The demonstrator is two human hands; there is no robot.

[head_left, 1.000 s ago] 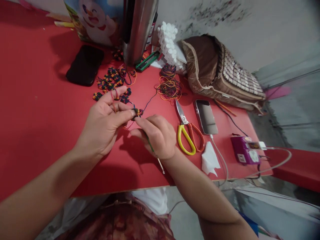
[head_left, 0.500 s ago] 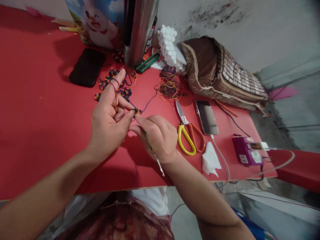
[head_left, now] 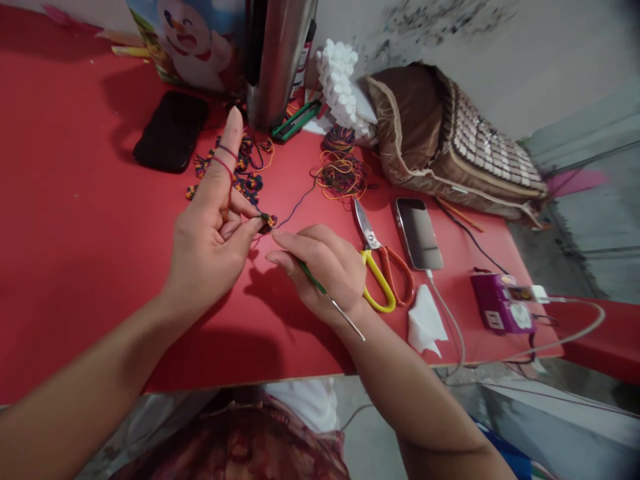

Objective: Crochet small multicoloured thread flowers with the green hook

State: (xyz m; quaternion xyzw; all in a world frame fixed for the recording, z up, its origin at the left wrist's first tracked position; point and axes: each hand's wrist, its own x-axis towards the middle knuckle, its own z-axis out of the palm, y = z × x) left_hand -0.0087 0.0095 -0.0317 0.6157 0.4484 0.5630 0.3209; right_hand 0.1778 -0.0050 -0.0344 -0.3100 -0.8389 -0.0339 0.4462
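A small multicoloured crocheted piece [head_left: 269,223] is pinched between the thumb and a finger of my left hand [head_left: 207,233]. Dark red yarn [head_left: 227,167] loops round its raised index finger. Just to the right, my right hand [head_left: 325,270] grips a crochet hook [head_left: 345,317] with a green handle; its metal shaft points toward my wrist. The fingertips are close to the piece, and whether they touch it is hard to tell. A strand runs from the piece to a tangle of multicoloured yarn [head_left: 341,175]. More crocheted pieces [head_left: 249,181] lie behind my left hand.
Scissors [head_left: 373,241], a charging phone [head_left: 419,233] and crumpled tissue [head_left: 427,320] lie right of my right hand. A black phone [head_left: 171,132] is at the back left. Behind stand a metal cylinder [head_left: 281,63] and a brown cushion-like item [head_left: 415,127]; a purple box [head_left: 500,303] sits far right.
My right hand has moved slightly right, away from the crocheted piece, and the hook has tilted further to the right. My left hand has shifted slightly left with the piece; its index finger is straighter.
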